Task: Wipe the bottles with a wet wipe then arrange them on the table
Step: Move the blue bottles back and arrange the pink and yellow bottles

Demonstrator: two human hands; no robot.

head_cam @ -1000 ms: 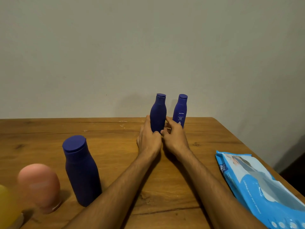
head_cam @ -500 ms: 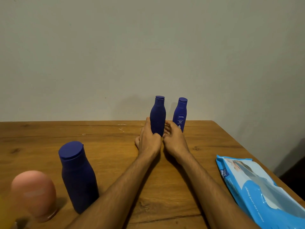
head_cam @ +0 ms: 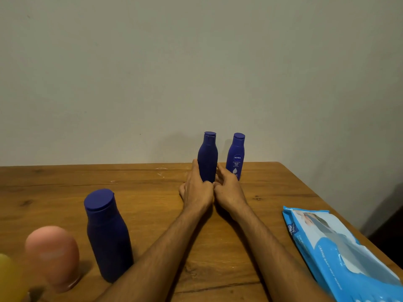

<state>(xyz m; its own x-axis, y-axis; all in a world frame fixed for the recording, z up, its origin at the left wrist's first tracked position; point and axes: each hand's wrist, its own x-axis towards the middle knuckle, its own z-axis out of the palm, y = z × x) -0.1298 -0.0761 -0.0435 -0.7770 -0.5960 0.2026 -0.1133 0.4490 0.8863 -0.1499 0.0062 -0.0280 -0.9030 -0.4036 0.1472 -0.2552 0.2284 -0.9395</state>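
A plain dark blue bottle (head_cam: pixel 207 158) stands upright near the table's far edge, just left of a blue Nivea bottle (head_cam: pixel 235 156). My left hand (head_cam: pixel 196 189) holds the plain bottle low on its left side, index finger up along it and thumb at its base. My right hand (head_cam: pixel 229 189) touches its right side with spread, nearly straight fingers. A larger dark blue bottle (head_cam: pixel 108 234) stands near left. A pink bottle (head_cam: pixel 52 256) is beside it, and a blurred yellow object (head_cam: pixel 8 277) sits at the left edge. No wipe is in either hand.
A blue pack of wet wipes (head_cam: pixel 340 251) lies at the near right of the wooden table (head_cam: pixel 141 192), close to its right edge. A plain wall rises directly behind the table's far edge.
The plain blue bottle has shifted slightly back towards the wall, beside the Nivea bottle. My right fingers have loosened and spread from a grip to a light touch.
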